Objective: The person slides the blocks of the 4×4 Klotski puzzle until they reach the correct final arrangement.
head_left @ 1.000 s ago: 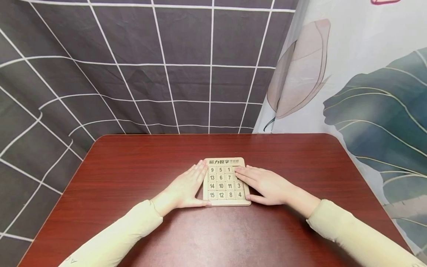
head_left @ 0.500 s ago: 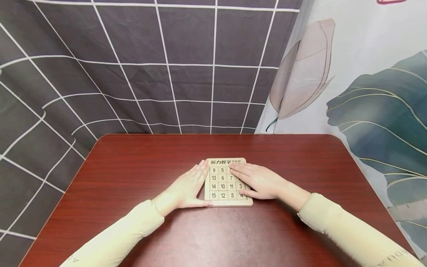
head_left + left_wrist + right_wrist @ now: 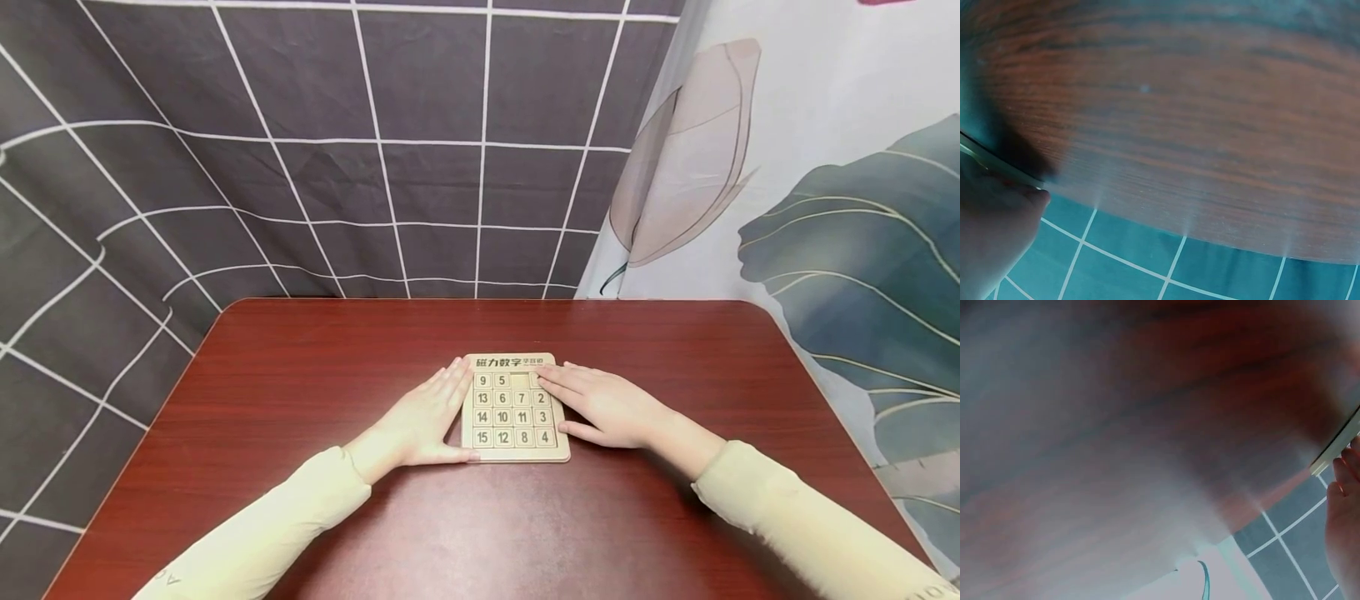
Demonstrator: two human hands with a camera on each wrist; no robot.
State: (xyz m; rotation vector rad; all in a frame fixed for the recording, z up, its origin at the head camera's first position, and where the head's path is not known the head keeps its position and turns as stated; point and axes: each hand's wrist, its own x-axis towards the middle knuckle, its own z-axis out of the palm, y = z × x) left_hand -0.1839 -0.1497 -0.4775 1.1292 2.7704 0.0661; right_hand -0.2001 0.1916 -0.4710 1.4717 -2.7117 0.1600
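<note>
A pale, wood-coloured puzzle board (image 3: 517, 456) with square numbered tiles (image 3: 502, 417) lay flat on the dark red, wood-grained surface (image 3: 480, 525), its printed title along the far edge, so the numerals read upright to the person. Against the board's left side rested the left hand (image 3: 420, 421), fingers straight and thumb spread to the near corner; that wide brace seemed meant to stop the board slipping. At the board's right side lay the right hand (image 3: 611, 408), fingers extended together, thumb apart at the edge, fingertips over the pale corner tile (image 3: 534, 383) at far right, hiding its number. Flat fingers suited nudging a tile without lifting it; the bare slot (image 3: 520, 381) just left of that tile presumably gave it room.
</note>
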